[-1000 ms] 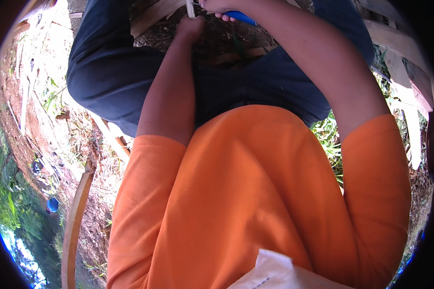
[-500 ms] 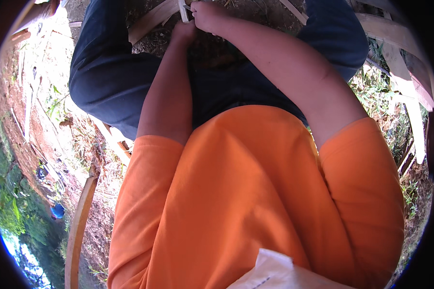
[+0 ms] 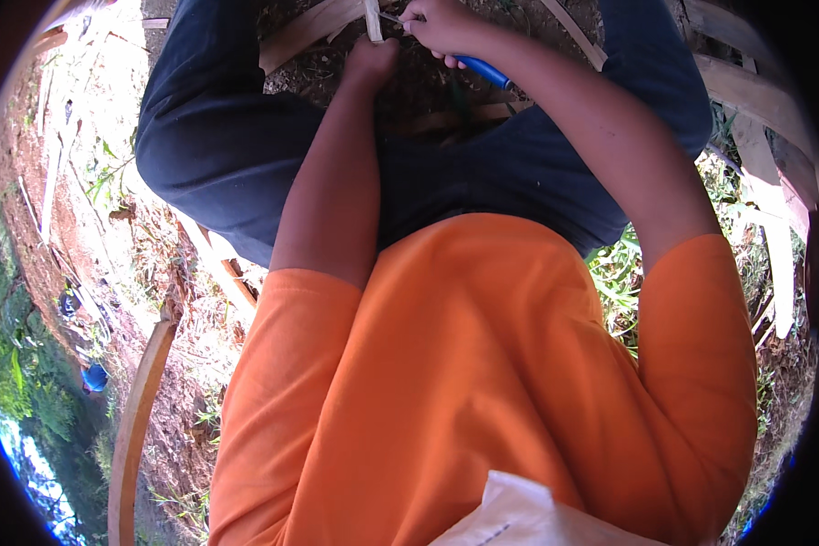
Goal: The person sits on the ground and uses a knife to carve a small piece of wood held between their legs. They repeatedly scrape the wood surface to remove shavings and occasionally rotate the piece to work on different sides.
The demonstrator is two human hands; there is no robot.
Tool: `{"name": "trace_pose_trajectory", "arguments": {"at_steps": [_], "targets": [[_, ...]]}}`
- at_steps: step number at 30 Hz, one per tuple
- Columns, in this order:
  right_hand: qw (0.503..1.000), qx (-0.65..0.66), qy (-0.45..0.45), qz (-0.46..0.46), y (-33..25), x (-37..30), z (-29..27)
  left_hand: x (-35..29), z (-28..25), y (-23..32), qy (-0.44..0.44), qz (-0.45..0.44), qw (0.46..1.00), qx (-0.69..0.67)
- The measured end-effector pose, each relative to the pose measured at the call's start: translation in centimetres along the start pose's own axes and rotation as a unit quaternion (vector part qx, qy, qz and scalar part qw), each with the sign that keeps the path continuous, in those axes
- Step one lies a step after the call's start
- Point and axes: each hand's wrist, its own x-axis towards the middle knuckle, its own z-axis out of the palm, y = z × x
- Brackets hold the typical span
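At the top of the head view my left hand is closed around the lower end of a pale, narrow wooden strip, which stands up out of the fist. My right hand is closed on a blue-handled tool; its handle sticks out behind the palm toward my forearm. A thin metal end of that tool reaches from my right fingers to the strip's side. Whether it cuts into the wood cannot be made out. The upper end of the strip runs out of the picture.
Planks and wood pieces lie on the soil between my legs, with more boards at the right. A curved wooden length stands at the lower left. A small blue object lies on the sunlit ground farther left.
Both hands sit slightly farther right in the picture. My right hand has swung outward and turned, so the blue handle now shows. My left hand still grips the wooden strip.
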Motion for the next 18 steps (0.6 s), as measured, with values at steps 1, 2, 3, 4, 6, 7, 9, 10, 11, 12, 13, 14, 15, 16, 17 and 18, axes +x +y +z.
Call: {"name": "trace_pose_trajectory", "arguments": {"at_steps": [1, 2, 3, 4, 6, 7, 9, 10, 11, 12, 13, 14, 15, 16, 17, 18], "targets": [[1.000, -0.001, -0.012, -0.007, -0.3, -0.6, -0.4, 0.1, 0.0, -0.2, 0.006, -0.001, 1.000, -0.008], [1.000, -0.003, -0.024, -0.014, -0.6, -0.9, -0.7, 0.2, -0.2, -0.5, 0.011, -0.002, 1.000, -0.016], [0.999, 0.003, -0.033, -0.010, -1.0, -1.0, -0.6, 0.2, -0.3, -0.9, 0.018, -0.003, 1.000, -0.025], [0.999, 0.012, -0.036, -0.002, -1.2, -0.8, -0.7, -0.1, -0.3, -0.2, 0.015, -0.003, 1.000, -0.016], [0.999, 0.003, -0.053, 0.012, -1.4, -0.4, -1.0, -0.9, -0.5, 1.0, 0.011, -0.004, 1.000, 0.000], [0.997, -0.017, -0.068, 0.012, -1.7, 0.2, -1.2, -0.7, -0.6, 1.0, 0.010, 0.001, 1.000, 0.001], [0.991, -0.070, -0.117, -0.002, -1.7, 1.9, -1.3, -0.3, -0.5, 0.1, 0.005, 0.005, 1.000, 0.003], [0.991, -0.073, -0.115, 0.007, -1.6, 2.4, -1.6, -0.3, -0.4, 0.4, 0.002, 0.002, 1.000, 0.002], [0.991, -0.076, -0.112, 0.016, -1.6, 3.0, -1.7, -0.3, -0.3, 0.6, -0.001, 0.000, 1.000, 0.001], [0.991, -0.079, -0.108, 0.025, -1.6, 3.5, -1.9, -0.2, -0.2, 0.9, -0.005, -0.002, 1.000, 0.000], [0.985, -0.089, -0.148, 0.020, -2.1, 3.6, -1.8, -0.1, 0.0, 0.5, 0.007, -0.005, 1.000, 0.001], [0.985, -0.095, -0.140, 0.020, -2.3, 3.5, -1.5, 0.2, 0.1, 0.1, 0.018, -0.008, 1.000, 0.003], [0.986, -0.100, -0.132, 0.020, -2.6, 3.4, -1.4, 0.3, 0.2, -0.2, 0.029, -0.010, 1.000, 0.004], [0.986, -0.105, -0.125, 0.022, -3.1, 2.8, -1.4, 0.2, 0.3, -0.3, 0.023, -0.011, 1.000, 0.009], [0.985, -0.123, -0.119, 0.034, -3.5, 2.2, -1.2, 0.2, 0.4, -0.2, 0.016, -0.012, 1.000, 0.013], [0.983, -0.140, -0.112, 0.046, -4.0, 1.9, -1.2, -0.2, 0.0, 0.5, 0.011, -0.011, 1.000, 0.020]]}}
